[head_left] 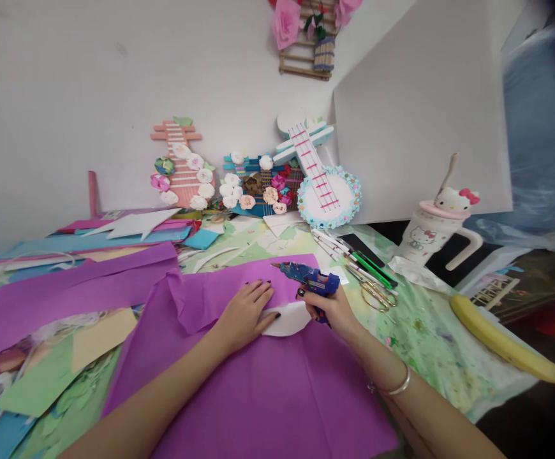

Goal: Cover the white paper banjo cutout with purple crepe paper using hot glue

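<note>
A large sheet of purple crepe paper [268,395] spreads over the table in front of me, its far edge folded and creased. On it lies a white curved piece [287,322], partly covered by my hands. My left hand [246,312] rests flat on the purple paper, fingers stretched out and the thumb on the white piece. In my right hand [332,309] is a blue hot glue gun [306,275], gripped by its handle. Its nozzle points left, just above the paper beyond my left fingertips.
At right are gold-handled scissors [377,296], a green craft knife [373,269], several pens [328,243], a tumbler [423,236] and a banana [502,338]. Coloured paper [105,242] is piled left. Flower-decorated instrument models [325,191] lean against the back wall.
</note>
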Motion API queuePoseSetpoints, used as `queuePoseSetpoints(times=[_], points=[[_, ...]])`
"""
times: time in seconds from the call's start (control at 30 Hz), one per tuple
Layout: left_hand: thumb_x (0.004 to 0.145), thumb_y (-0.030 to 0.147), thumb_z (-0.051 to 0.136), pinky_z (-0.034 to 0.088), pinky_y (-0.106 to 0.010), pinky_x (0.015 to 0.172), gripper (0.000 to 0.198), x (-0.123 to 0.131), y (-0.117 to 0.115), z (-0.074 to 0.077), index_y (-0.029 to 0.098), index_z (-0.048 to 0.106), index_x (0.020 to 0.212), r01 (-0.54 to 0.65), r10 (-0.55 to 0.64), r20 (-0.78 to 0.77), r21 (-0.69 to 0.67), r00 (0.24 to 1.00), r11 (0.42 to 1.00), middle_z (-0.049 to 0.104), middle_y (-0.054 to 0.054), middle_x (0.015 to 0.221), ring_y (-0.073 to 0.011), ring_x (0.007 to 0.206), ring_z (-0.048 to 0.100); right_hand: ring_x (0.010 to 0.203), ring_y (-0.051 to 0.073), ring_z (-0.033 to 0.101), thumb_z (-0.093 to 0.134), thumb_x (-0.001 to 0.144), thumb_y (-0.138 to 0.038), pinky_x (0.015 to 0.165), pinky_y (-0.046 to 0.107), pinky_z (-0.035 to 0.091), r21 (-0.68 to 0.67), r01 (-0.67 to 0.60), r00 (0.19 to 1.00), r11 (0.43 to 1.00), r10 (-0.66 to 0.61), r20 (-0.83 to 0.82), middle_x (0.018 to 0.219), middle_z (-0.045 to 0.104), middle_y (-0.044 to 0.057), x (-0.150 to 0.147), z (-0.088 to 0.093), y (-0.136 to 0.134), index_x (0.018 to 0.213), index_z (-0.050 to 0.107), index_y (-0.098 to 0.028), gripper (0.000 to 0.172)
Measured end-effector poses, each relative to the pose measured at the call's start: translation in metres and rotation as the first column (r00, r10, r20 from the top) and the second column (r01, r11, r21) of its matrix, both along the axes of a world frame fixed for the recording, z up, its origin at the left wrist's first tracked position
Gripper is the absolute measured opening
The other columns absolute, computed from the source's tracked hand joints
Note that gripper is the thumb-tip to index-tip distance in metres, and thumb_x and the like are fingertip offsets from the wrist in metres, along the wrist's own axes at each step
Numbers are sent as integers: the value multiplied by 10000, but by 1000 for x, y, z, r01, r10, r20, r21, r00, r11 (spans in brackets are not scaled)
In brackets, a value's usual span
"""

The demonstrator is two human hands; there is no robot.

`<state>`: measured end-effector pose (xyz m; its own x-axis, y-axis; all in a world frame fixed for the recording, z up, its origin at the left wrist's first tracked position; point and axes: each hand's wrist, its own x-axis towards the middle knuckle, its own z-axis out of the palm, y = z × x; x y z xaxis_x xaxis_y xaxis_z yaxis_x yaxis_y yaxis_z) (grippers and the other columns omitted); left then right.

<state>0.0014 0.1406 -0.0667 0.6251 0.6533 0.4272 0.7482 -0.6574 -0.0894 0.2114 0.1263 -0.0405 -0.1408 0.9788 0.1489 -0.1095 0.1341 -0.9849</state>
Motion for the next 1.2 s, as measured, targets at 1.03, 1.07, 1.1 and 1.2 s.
queuePoseSetpoints(times=[1.03,1.07,1.1,1.2], points=[[731,86,466,485,-354,792,475,0,15,39,145,552,1194,-42,-12,-201,-262,980,964,611,-151,1168,-276,1046,583,587,137,365,406,611,-665,476,274,296,-4,-514,815,858,487,-315,895,536,95,26,27,-11,1014,520,-197,629],[739,99,472,487,-344,750,431,3,18,40,149,578,1154,-38,-14,-196,-260,980,965,631,-145,1119,-275,1007,596,604,144,374,410,611,-665,478,273,298,1,-518,809,856,490,-323,904,536,99,27,26,-10,1020,522,-197,632],[751,113,476,483,-334,719,379,5,22,42,155,606,1104,-31,-20,-190,-260,982,965,650,-137,1066,-270,967,609,620,152,383,410,611,-666,480,273,301,4,-515,810,857,488,-325,911,537,103,28,26,-10,1025,525,-196,637],[807,127,435,461,-302,671,271,9,39,52,170,682,909,-42,1,-157,-260,988,965,691,-108,899,-233,832,634,664,171,407,410,602,-684,492,276,313,-7,-467,847,884,445,-291,921,549,113,31,25,-10,1028,541,-198,659]])
